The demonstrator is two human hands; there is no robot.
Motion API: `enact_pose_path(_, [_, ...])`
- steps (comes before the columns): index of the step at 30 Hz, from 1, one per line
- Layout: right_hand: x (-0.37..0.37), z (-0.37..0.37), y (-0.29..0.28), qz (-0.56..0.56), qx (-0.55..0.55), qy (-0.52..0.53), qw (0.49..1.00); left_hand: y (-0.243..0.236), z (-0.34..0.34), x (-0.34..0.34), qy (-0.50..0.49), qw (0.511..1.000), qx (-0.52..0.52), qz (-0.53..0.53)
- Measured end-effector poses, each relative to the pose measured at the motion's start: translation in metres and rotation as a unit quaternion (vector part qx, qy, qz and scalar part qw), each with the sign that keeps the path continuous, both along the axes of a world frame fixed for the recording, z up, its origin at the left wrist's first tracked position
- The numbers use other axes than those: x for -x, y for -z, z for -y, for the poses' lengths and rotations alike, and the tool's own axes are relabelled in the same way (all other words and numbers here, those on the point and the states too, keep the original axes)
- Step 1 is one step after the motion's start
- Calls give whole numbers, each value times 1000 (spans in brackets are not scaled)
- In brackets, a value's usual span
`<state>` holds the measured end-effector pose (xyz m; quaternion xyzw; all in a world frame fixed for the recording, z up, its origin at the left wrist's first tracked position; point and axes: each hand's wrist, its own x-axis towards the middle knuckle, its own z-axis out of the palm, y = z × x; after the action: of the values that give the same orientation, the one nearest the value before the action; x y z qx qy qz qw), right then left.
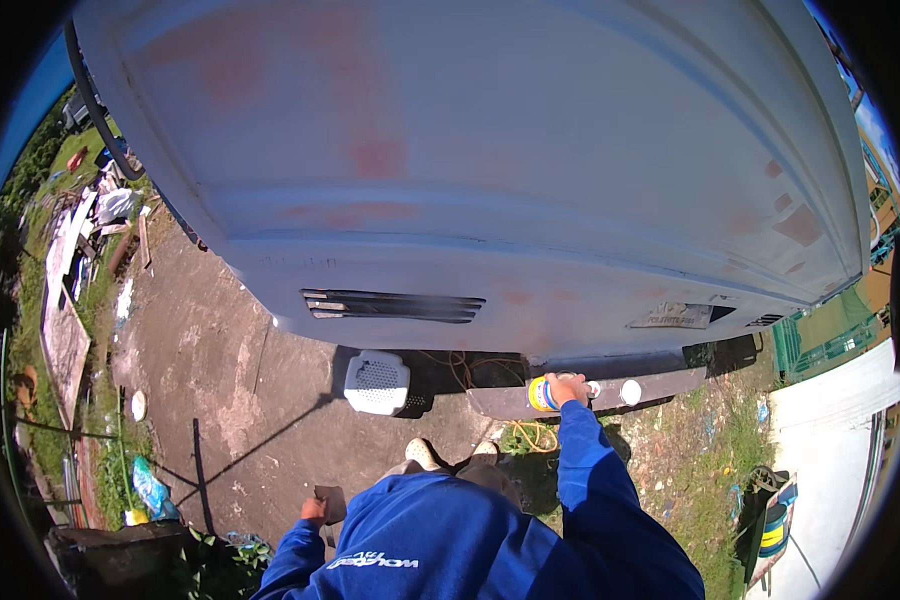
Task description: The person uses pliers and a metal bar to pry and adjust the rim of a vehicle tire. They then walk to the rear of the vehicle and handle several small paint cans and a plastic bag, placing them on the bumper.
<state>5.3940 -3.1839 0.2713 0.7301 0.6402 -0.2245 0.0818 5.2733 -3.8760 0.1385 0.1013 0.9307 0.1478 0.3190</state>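
Head view, looking down past a blue-sleeved torso at a big pale grey vehicle body with rust-pink patches.

Right hand: fingers wrapped round a spray can, yellow with a blue band, held out level with the lower edge of the body, just above a dark bumper bar. Grip closed on the can. Cap end cannot be made out.

Left hand: low at the left, closed on a small brown flat piece, likely sanding paper; too small to be sure.

Labels and marks: a pale rectangular sticker, worn, on the lower right of the body, beside a small dark vent. A long slotted grille sits left of centre. Two white round discs on the bumper bar, right of the can.

Containers: a white perforated box lies on the ground under the body's edge, left of the can; contents not visible. A blue plastic bag lies at the left by the grass. A yellow-and-dark striped container stands at the lower right; contents cannot be told.

Ground: stained concrete at the left, patchy grass at the right. Yellow cord is coiled by the person's shoes. A scrap pile of boards and sheets lies far left.
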Motion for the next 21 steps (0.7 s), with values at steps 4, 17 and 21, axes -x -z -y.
enact_pose_path(4, [-1, -29, 4, 40, 65, -127, 989, -5, 0, -13, -15, 1000, -16, 0])
enact_pose_path(17, [-32, -40, 3, -51, -17, -487, 872, -3, -2, -43, -120, 991, 29, 58])
enact_pose_path(21, [-27, -34, 5, -60, -11, -486, 872, -5, 4, -30, -107, 993, 41, 40])
